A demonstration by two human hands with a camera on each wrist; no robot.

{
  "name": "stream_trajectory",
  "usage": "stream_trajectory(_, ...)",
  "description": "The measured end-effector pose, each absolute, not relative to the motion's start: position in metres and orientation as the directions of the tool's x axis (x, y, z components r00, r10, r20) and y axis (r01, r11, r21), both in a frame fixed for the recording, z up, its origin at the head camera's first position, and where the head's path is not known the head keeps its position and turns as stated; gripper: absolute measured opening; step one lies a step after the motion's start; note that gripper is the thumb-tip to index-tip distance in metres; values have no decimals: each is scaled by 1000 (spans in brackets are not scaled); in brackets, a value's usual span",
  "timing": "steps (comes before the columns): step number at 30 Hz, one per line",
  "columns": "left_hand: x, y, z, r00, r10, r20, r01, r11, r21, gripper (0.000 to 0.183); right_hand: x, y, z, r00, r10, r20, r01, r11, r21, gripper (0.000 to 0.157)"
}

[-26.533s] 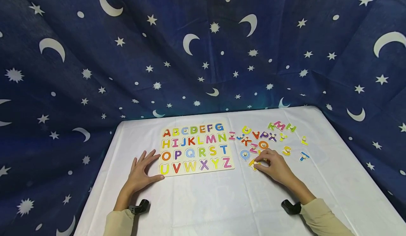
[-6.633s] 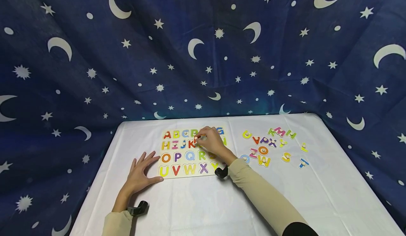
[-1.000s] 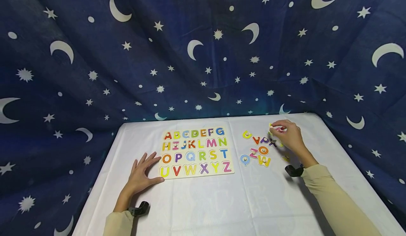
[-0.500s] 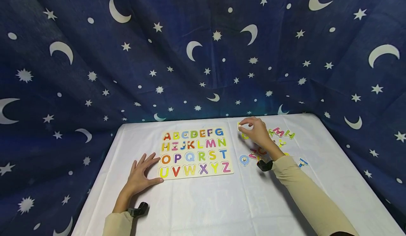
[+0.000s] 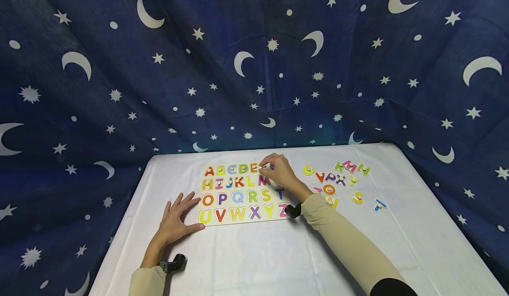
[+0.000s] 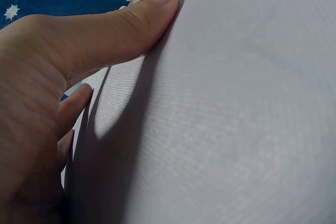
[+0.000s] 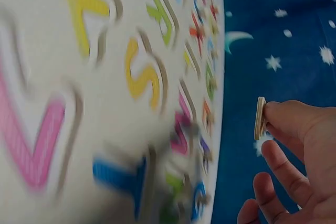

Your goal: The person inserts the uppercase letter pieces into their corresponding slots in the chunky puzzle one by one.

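Note:
An alphabet puzzle board lies on the white table. Knobbed letters A to K fill their places; F and G are partly hidden. My right hand is above the board's upper right part, pinching a wooden letter piece between thumb and fingers. The right wrist view shows that piece edge-on, so its face is hidden. My left hand rests at the board's left side with fingers spread. In the left wrist view its thumb touches the board's corner.
Several loose knobbed letters lie right of the board, among them an orange O, a pink M, a yellow S and a blue T. My right sleeve crosses the table. A blue star-patterned cloth hangs behind.
H, I, J and K have gone from the loose letters into the board. The yellow L has left the far right. My right hand has carried its piece left over the board; my left hand stays.

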State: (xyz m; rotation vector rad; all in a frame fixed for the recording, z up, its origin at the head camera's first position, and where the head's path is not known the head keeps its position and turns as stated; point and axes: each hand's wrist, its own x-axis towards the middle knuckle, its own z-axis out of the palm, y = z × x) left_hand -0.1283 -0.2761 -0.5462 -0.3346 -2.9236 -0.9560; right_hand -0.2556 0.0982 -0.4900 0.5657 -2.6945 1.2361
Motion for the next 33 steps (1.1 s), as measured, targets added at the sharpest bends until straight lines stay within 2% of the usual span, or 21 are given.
stream_trajectory(10, -128, -276, -546, -977, 184, 105, 210, 781, 589, 89, -254, 62, -512, -938, -305, 165, -326, 613, -720, 10)
stream_trajectory(17, -128, -275, -545, -977, 185, 103, 210, 780, 590, 89, -255, 55, -522, -921, -331, 205, -377, 626, -682, 8)
stream_trajectory(33, -128, -275, -546, -976, 185, 111, 215, 778, 590, 89, -250, 51, -525, -938, -301, 173, -340, 697, -631, 6)
